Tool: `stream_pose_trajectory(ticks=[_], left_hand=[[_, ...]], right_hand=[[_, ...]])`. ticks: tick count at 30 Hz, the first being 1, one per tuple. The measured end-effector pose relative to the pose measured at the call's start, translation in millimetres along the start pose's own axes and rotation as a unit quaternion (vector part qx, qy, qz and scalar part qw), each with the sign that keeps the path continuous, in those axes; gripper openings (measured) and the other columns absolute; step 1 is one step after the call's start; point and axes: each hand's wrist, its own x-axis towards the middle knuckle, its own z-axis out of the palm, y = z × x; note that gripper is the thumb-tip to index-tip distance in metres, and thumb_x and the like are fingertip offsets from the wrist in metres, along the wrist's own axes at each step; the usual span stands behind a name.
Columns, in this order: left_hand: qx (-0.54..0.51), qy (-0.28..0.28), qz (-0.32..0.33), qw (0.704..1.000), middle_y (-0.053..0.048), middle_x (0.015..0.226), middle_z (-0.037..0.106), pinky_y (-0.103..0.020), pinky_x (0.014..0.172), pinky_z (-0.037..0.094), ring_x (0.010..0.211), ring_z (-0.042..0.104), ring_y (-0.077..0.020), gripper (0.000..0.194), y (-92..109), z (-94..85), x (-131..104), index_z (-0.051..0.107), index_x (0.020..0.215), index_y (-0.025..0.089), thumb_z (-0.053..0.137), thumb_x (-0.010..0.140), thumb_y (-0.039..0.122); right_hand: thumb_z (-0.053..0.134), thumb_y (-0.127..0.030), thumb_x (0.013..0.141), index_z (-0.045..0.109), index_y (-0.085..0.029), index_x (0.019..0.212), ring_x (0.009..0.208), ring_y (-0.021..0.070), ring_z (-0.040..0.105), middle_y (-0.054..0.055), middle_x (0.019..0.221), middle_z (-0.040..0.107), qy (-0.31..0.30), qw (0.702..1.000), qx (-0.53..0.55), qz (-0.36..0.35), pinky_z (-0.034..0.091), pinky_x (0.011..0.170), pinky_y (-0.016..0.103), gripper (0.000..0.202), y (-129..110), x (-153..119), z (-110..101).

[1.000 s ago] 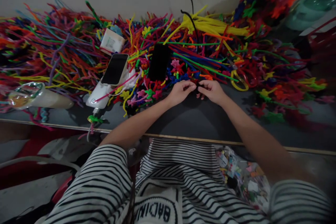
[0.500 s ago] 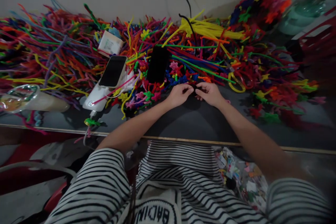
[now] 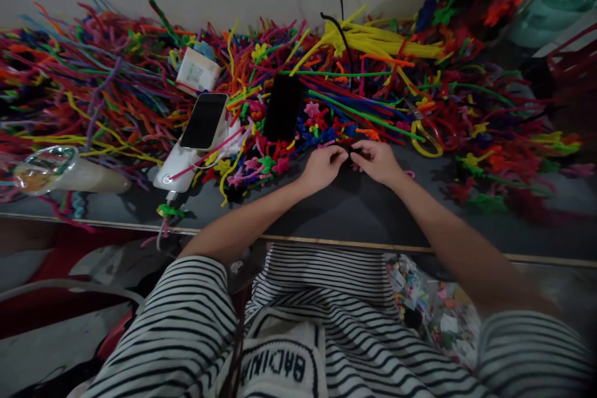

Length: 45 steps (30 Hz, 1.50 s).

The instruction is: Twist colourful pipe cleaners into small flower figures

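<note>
Close together over the dark table [image 3: 368, 211], my left hand [image 3: 324, 168] and my right hand [image 3: 377, 161] pinch a small black piece [image 3: 349, 157] between their fingertips. It looks like pipe cleaner, but the fingers cover most of it. Just beyond the hands lie small blue and red pipe-cleaner shapes [image 3: 321, 132]. Left of them sit pink and green pipe-cleaner flowers [image 3: 267, 165]. Long blue and green pipe cleaners [image 3: 359, 113] stretch across the pile behind. A pair of yellow-handled scissors [image 3: 426, 140] rests right of my right hand.
A black phone [image 3: 283, 109] and another phone [image 3: 204, 121] lie on the pile, the latter over a white power bank [image 3: 175, 168]. A lidded drink cup [image 3: 93, 175] lies on its side at left. Yellow pipe cleaners [image 3: 396, 38] are bundled at the back. A bag of scraps [image 3: 448, 317] is below the table.
The view has shifted slightly, so the table's things appear a little farther right. Both hands stay close together on the black piece, with a small shift of the fingers.
</note>
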Motion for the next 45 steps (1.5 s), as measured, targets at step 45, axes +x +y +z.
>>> stream_pose_trajectory(ticks=[45], left_hand=[[-0.100,0.037,0.012,0.994,-0.004,0.087,0.078,-0.024,0.072,0.049,0.077,0.069,-0.0130,0.010,-8.4,-1.1,4.1,0.073,0.091,0.016,0.067,0.088,0.024]], right_hand=[[0.075,-0.054,0.073,0.066,-0.018,0.090,0.051,0.0116,0.058,0.002,0.068,0.067,0.024,0.998,0.048,0.016,0.047,0.047,0.025,0.040,2.7,-0.4,-0.7]])
